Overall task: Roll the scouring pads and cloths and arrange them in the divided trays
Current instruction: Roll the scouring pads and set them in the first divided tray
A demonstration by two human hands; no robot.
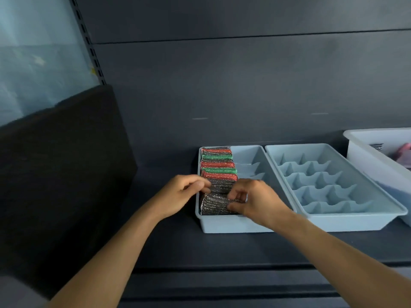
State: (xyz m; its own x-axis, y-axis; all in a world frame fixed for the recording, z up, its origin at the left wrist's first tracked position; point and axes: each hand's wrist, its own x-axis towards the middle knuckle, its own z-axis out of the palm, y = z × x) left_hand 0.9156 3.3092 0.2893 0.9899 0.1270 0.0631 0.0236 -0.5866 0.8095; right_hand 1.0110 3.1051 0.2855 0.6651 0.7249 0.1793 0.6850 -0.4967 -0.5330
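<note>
Pinching a silvery-grey metallic mesh scouring pad [214,205] at the near end of a pale blue plastic divided tray [224,226], the right hand [258,200] is closing its fingertips on the pad's right edge, while the left hand [185,193] is curling its fingers against the tray's left rim and the next grey pad [220,185] behind. Both hands are sitting close together over the near left compartments, each clamped on or pressed to sparkling mesh; whether the left hand is actually gripping is hard to tell.

Behind the grey pads, a row of glittery red and green pads [218,165] is filling the tray's left column, packed on edge one behind another. The tray's right column is showing bare scalloped dividers, partly covered by the right hand.

Lying just beside it to the right, a second pale blue divided tray [347,221] is showing rows of wavy-edged cells with nothing in them. A white plastic bin [364,156] is being cut off at the right edge, with something pink and something metallic inside, too blurred to name.

Everything is resting on a dark grey shelf [200,247] backed by a matt dark panel. A dark fuzzy slab [55,174] is leaning at the left.
</note>
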